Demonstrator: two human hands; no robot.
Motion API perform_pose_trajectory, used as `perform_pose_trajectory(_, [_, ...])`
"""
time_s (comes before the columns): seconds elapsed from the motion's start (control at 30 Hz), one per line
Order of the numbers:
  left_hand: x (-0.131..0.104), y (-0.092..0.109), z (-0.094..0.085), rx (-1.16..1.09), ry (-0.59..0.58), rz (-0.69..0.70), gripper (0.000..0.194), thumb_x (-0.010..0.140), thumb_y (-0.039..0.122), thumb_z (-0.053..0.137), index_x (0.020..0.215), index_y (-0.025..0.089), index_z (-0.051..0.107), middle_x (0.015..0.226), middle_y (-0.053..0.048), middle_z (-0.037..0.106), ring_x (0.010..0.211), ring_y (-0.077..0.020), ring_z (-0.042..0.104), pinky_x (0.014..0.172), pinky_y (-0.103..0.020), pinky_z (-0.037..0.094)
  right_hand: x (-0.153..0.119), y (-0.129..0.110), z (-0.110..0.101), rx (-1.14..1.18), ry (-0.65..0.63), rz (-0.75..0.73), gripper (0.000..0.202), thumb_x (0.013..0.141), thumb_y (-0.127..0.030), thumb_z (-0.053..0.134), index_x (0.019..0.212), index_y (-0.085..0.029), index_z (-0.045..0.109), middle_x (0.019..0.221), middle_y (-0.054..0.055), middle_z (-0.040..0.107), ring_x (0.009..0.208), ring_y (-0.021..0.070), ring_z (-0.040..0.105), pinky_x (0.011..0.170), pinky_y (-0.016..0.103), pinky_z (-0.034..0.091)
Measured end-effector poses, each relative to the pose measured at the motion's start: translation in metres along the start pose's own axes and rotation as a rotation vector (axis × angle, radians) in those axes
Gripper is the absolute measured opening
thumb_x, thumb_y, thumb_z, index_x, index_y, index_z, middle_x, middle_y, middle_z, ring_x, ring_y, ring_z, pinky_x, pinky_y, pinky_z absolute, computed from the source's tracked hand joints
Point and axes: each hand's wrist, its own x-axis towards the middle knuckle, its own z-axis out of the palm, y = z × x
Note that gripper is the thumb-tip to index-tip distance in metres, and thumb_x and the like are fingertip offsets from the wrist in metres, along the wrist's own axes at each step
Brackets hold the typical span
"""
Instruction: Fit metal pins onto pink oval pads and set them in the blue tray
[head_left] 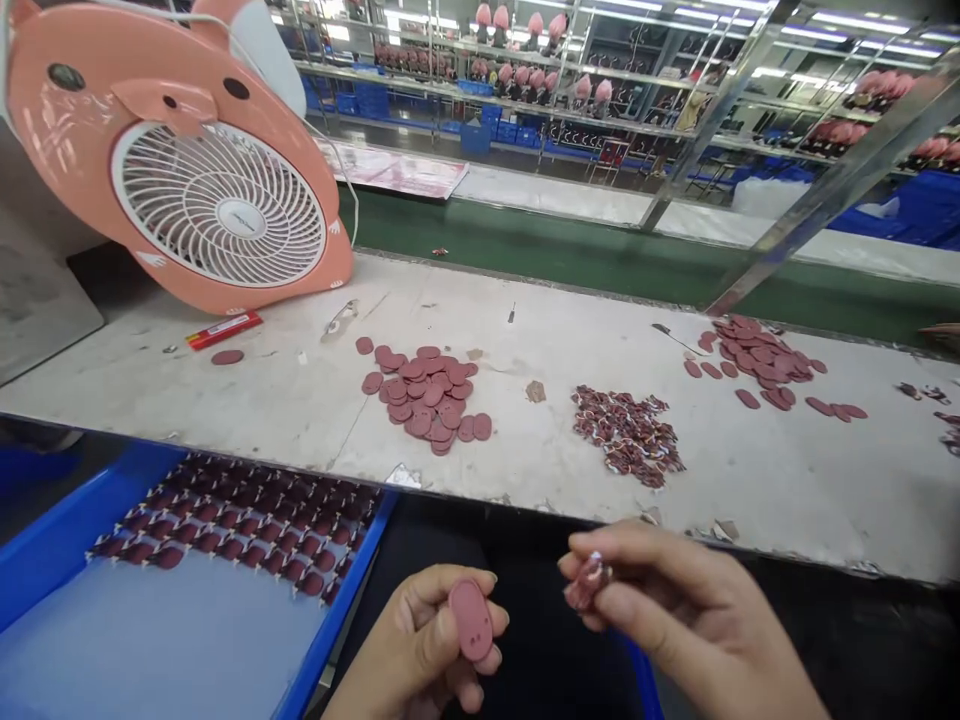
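My left hand point(427, 640) grips a dusty-red oval disc point(471, 620) with small holes near its lower end, its flat face turned toward me. Pinched between the thumb and fingers of my right hand point(675, 610) is a small dark-red bow point(586, 582) with a whitish bit on top. A gap separates the two pieces. On the table point(510, 460) ahead lies a heap of matching oval discs point(431, 395). To its right is a pile of small dark-red bows point(626, 435), and a second heap of discs point(765, 355) sits further right.
A blue tray point(352, 570) at lower left holds rows of dark-red pieces on a pale sheet. A pink animal-shaped fan point(225, 180) stands at the back left, near a red box point(223, 330). Behind the table runs a green conveyor belt point(525, 245), with slanted metal posts point(825, 190) at right.
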Motion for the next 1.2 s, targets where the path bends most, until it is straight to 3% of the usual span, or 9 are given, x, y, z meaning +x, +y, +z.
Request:
perform_pose_trajectory(0.13, [0.001,-0.003,0.004,0.036,0.001,0.004,0.039,0.047,0.041,0.093,0.074,0.017,0.08,0.061,-0.004,0.074,0.051,-0.011,0.064,0.045,-0.015,0.048,-0.002,0.012,0.019,0.001,-0.018,-0.095,0.025,0.083,-0.018,0.071,0.1,-0.036,0.074,0.089,0.001,0.071,0.074,0.0143,0.07,0.067,0.022,0.059])
perform_pose_trajectory(0.4, [0.013,-0.011,-0.006,0.06,-0.122,0.002,0.034,0.059,0.046,0.087,0.072,0.017,0.079,0.056,0.0,0.067,0.049,-0.007,0.056,0.047,-0.014,0.046,0.012,0.017,0.022,-0.253,-0.094,-0.106,0.02,0.082,-0.018,0.073,0.098,-0.03,0.071,0.078,-0.003,0.073,0.067,0.0122,0.068,0.063,0.021,0.054])
perform_pose_trajectory(0.57, [0.019,-0.011,-0.011,0.05,-0.108,-0.005,0.031,0.062,0.046,0.085,0.07,0.016,0.078,0.056,0.0,0.065,0.049,-0.0068,0.055,0.048,-0.015,0.046,0.024,0.014,0.023,-0.268,-0.139,-0.064,0.011,0.084,-0.019,0.072,0.092,-0.026,0.072,0.076,-0.001,0.07,0.067,0.0117,0.066,0.063,0.021,0.054])
perform_pose_trajectory(0.93, [0.024,-0.005,-0.01,0.009,-0.006,-0.067,0.031,0.056,0.044,0.089,0.067,0.017,0.077,0.052,0.001,0.067,0.048,-0.0079,0.059,0.047,-0.015,0.048,0.037,0.016,0.024,-0.306,-0.203,-0.082,0.013,0.083,-0.012,0.072,0.093,-0.02,0.072,0.076,-0.003,0.07,0.069,0.0064,0.064,0.066,0.013,0.051])
perform_pose_trajectory(1.2, [0.025,-0.008,-0.014,0.009,-0.037,-0.033,0.032,0.058,0.046,0.088,0.068,0.017,0.079,0.059,-0.001,0.069,0.047,-0.0062,0.057,0.047,-0.015,0.048,0.039,0.013,0.021,-0.346,-0.261,-0.165,0.015,0.083,-0.008,0.07,0.094,-0.018,0.069,0.079,-0.004,0.072,0.071,0.0057,0.064,0.068,0.013,0.049])
